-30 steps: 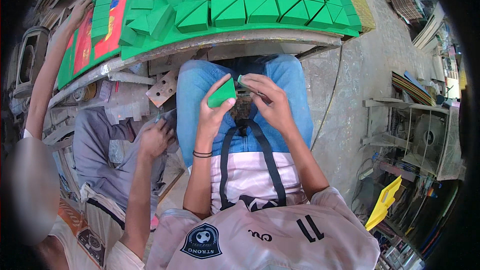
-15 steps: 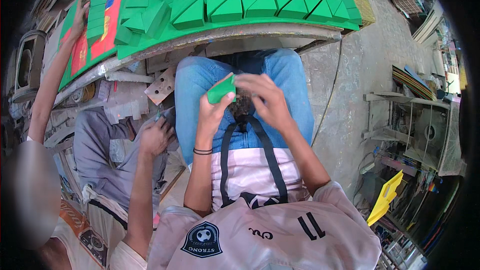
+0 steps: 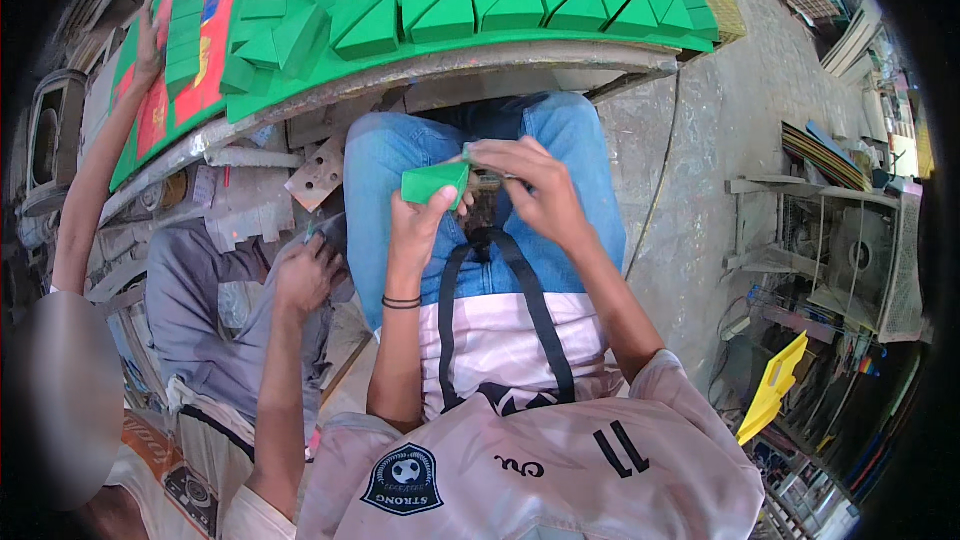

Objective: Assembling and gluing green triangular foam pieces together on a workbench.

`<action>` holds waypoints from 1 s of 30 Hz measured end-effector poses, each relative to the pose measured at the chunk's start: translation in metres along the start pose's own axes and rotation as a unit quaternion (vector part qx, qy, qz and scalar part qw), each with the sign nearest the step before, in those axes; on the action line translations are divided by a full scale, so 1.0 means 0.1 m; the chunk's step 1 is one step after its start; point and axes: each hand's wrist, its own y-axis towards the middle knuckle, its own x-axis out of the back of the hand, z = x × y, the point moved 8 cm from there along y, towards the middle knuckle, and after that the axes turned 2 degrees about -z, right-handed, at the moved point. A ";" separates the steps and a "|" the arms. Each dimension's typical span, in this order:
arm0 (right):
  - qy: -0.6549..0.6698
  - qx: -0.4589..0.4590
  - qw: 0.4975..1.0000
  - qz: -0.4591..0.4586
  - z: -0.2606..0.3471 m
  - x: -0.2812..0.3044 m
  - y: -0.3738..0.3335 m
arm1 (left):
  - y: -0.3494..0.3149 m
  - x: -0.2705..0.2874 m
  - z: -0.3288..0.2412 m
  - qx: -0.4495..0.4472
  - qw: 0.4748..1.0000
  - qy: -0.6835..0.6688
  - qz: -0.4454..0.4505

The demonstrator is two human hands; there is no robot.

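My left hand (image 3: 422,225) is closed round a green wedge-shaped block (image 3: 434,181), its thumb on the near side, held over my lap. My right hand (image 3: 535,185) is at the block's right upper corner, fingers pressed together and bent over it, thumb below. A thin, brownish edge shows under those fingers; what it is I cannot make out. Beyond my knees, many similar green triangular blocks (image 3: 437,10) lie in tight rows on a green-covered table (image 3: 300,100).
On the left sits a co-worker, one hand (image 3: 148,50) beside a row of green blocks (image 3: 185,45) on a red strip, the other hand (image 3: 308,275) on the lap. A holed wooden piece (image 3: 316,176) lies under the table. At right stand a metal rack (image 3: 850,260) and a yellow panel (image 3: 773,387).
The green block has tilted and shifted slightly down and left in my left hand. My right fingers have drawn together at its corner. The co-worker's far hand has moved off the green row.
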 end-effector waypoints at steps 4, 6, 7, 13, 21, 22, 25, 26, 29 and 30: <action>0.012 0.019 1.000 0.002 0.06 -0.02 -0.03 | -0.04 0.03 0.02 0.002 1.000 0.025 -0.008; -0.012 -0.005 1.000 0.015 0.03 -0.07 -0.05 | -0.03 0.06 0.02 -0.009 0.999 0.012 -0.034; -0.012 0.013 1.000 0.005 0.07 -0.06 -0.06 | -0.04 0.06 0.01 -0.011 0.999 0.012 -0.031; 0.010 0.005 1.000 0.012 0.09 -0.11 -0.06 | -0.03 0.01 0.10 0.071 0.997 -0.010 -0.004; -0.020 -0.029 0.999 -0.023 0.06 -0.05 0.00 | -0.02 -0.22 -0.09 0.046 0.978 -0.165 0.117; -0.047 -0.014 0.998 -0.047 0.09 0.00 0.01 | -0.03 -0.26 -0.09 0.059 0.970 -0.181 0.149; 0.067 0.123 0.988 0.063 0.36 -0.18 -0.03 | -0.08 0.18 0.23 0.179 0.969 -0.105 -0.131; 0.056 0.103 0.988 0.101 0.34 -0.25 -0.04 | -0.07 0.18 0.25 0.187 0.965 -0.134 -0.124; -0.033 -0.024 0.999 -0.017 0.11 -0.08 0.02 | -0.02 -0.18 -0.01 0.064 0.974 -0.161 0.143; -0.011 0.008 1.000 -0.021 0.15 -0.07 0.02 | -0.02 -0.11 0.04 0.082 0.982 -0.147 0.088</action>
